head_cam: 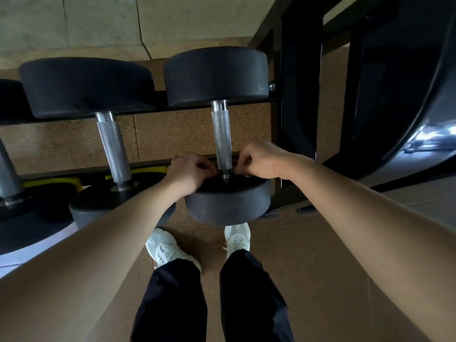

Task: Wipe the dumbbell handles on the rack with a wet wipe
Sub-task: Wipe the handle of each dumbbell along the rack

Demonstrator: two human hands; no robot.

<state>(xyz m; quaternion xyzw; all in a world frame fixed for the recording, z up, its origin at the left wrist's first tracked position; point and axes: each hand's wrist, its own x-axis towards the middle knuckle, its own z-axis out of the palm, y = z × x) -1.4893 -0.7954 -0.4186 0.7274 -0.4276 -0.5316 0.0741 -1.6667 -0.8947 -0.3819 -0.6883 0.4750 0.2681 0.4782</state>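
Note:
The right-hand dumbbell lies on the rack with its knurled steel handle (221, 134) running away from me between two black heads. My left hand (191, 172) and my right hand (262, 160) rest on its near head (229, 203). They sit on either side of the handle's near end, with fingers curled in towards it. The fingertips are tucked under, so whether they pinch anything is hidden. No wet wipe shows. A second dumbbell handle (113, 146) lies to the left, and part of a third handle (7, 169) shows at the left edge.
The black rack rail (153, 111) carries the far heads, and a rack upright (299, 90) stands just right of my right hand. A large dark curved machine part (407, 82) fills the right side. My shoes (164, 248) stand on brown speckled flooring below the rack.

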